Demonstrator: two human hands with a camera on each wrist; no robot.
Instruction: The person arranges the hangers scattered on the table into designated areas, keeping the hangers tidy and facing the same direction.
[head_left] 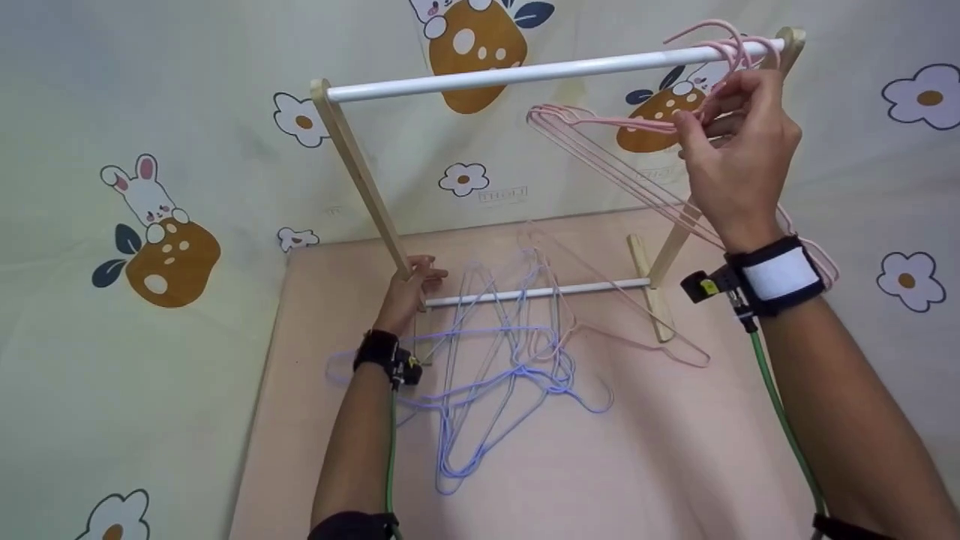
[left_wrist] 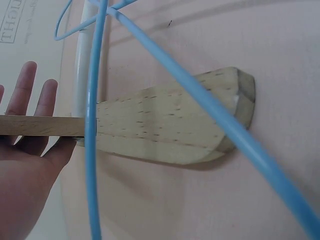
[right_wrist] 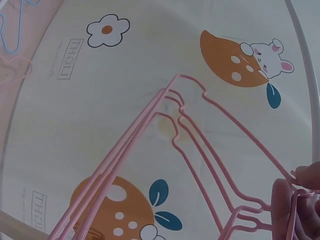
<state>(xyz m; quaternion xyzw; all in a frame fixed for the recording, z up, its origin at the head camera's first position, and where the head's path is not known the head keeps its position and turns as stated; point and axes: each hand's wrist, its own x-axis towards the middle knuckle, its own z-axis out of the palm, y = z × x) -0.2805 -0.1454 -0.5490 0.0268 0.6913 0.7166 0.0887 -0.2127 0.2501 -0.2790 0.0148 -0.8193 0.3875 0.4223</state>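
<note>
Up at the right end of the white top rail point(head_left: 555, 71), my right hand point(head_left: 739, 150) pinches a pink clothes hanger point(head_left: 637, 121) near its neck, thumb against fingers. This hanger's hook rises above the rail. Several pink hangers point(right_wrist: 135, 135) hang close together there; their necks are partly hidden by the fingers in the right wrist view. My left hand point(head_left: 405, 296) touches the left wooden post point(head_left: 364, 176) of the rack low down. In the left wrist view its fingers point(left_wrist: 22, 90) extend straight behind the post; the thumb is not visible.
Several blue hangers point(head_left: 517, 367) lie tangled across the lower white bar point(head_left: 540, 292) and the pinkish surface point(head_left: 637, 465). Beside them lies another pink hanger point(head_left: 630, 341). Wooden feet point(left_wrist: 170, 120) support the rack. A patterned sheet point(head_left: 187, 390) covers the walls behind.
</note>
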